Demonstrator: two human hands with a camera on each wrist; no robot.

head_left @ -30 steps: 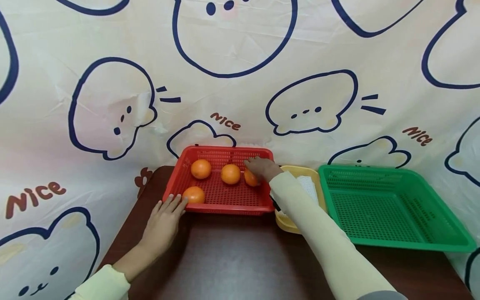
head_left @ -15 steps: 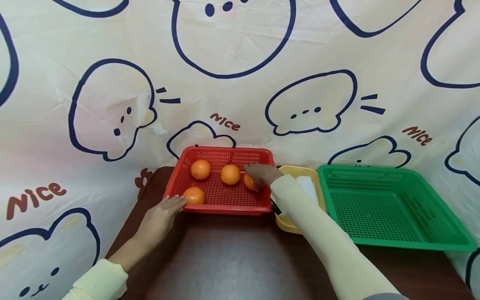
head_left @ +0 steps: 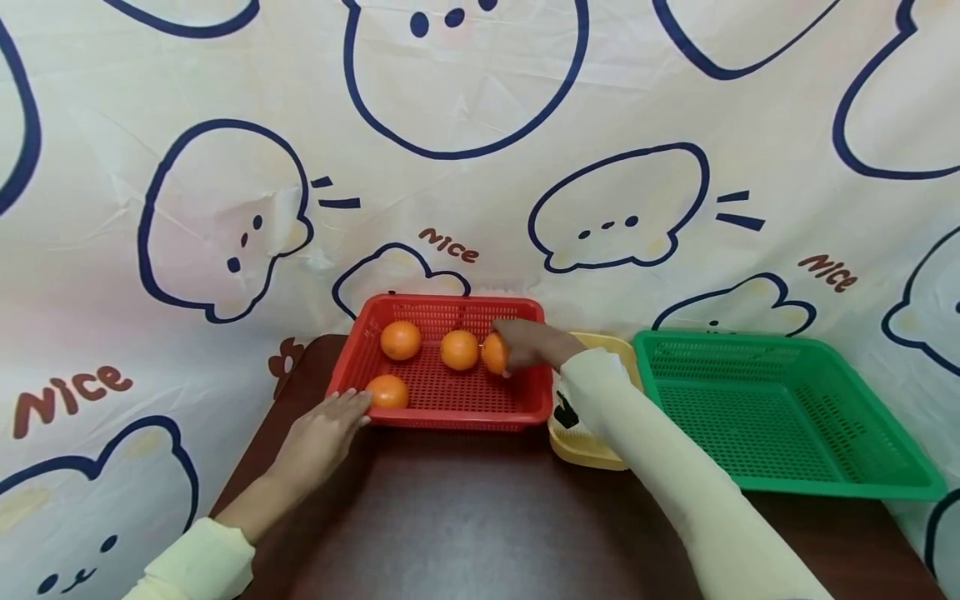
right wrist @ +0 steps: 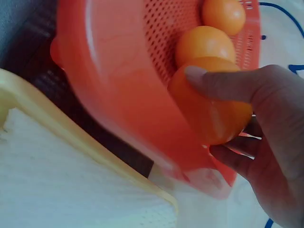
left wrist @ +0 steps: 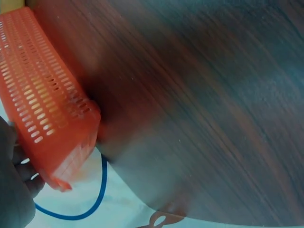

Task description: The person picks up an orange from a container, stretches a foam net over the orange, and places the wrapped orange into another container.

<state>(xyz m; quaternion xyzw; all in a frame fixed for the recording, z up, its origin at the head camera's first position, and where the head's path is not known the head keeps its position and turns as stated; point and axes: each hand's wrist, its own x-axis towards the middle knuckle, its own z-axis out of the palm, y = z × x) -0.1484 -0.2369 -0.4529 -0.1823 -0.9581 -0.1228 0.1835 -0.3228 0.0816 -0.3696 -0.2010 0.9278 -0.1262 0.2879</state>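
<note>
The held orange [right wrist: 213, 114] was round, smooth and bright, and a darker orange color where the right hand [head_left: 527, 343] shaded it. It was at the right side of the red basket [head_left: 457, 418], just beside the middle orange [head_left: 459, 350]. I could not tell if the two touched, or if the held orange was off the basket's floor. Two more sat on the left, a back orange [head_left: 401, 341] and a front orange [head_left: 388, 392].

Half a second before, the right hand lay over the top of its orange and hid a lot of it. Now the hand had gone round to the right side, and more of the orange showed. The orange had moved a little bit left, toward the middle one. The other three oranges had stayed in their spots.

The right hand's grip was closed around the orange, with the thumb on one side and fingers curled by the other. The left hand [head_left: 318, 442] had its fingers loose and nearly straight, and they touched the basket's front left corner. The basket sat on the brown tabletop [head_left: 450, 517]. A yellow tray [head_left: 588, 452] and a green basket [head_left: 757, 412] stood to its right.
</note>
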